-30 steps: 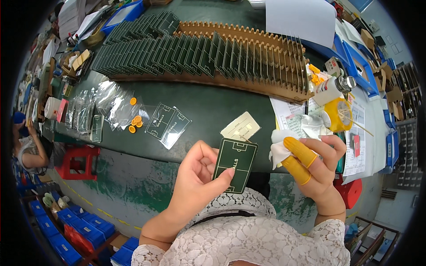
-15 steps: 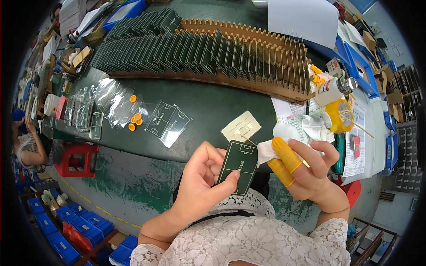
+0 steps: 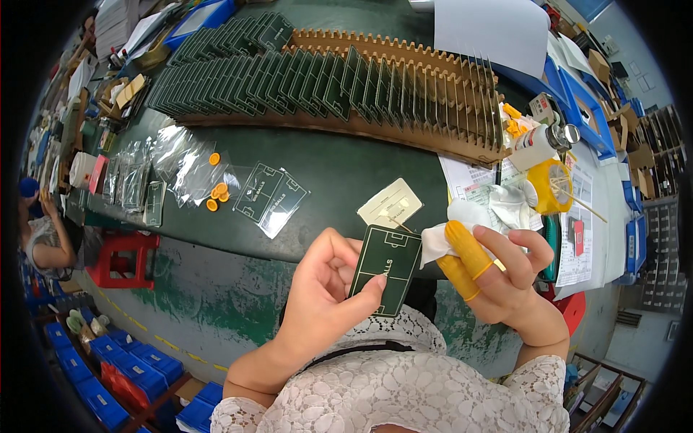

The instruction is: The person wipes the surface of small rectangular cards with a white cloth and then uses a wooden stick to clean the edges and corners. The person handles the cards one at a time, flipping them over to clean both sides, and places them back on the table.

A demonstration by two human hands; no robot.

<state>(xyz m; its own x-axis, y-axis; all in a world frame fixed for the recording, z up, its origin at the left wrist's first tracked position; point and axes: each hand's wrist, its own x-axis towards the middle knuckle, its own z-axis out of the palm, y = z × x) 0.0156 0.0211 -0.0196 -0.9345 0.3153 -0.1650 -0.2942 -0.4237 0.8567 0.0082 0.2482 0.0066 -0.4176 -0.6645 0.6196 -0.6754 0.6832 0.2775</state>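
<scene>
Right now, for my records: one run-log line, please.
left hand: holds green card; right hand: holds white cloth at card's right edge; slotted rack: beyond

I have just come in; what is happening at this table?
The person's left hand holds a dark green rectangular card with pale lines. The right hand, with yellow covers on two fingers, pinches a white soft cloth at the card's right edge; whether they touch is hard to tell. Beyond, a cream rectangular card lies on the dark green table, and a brown slotted rack holds rows of similar green cards.
</scene>
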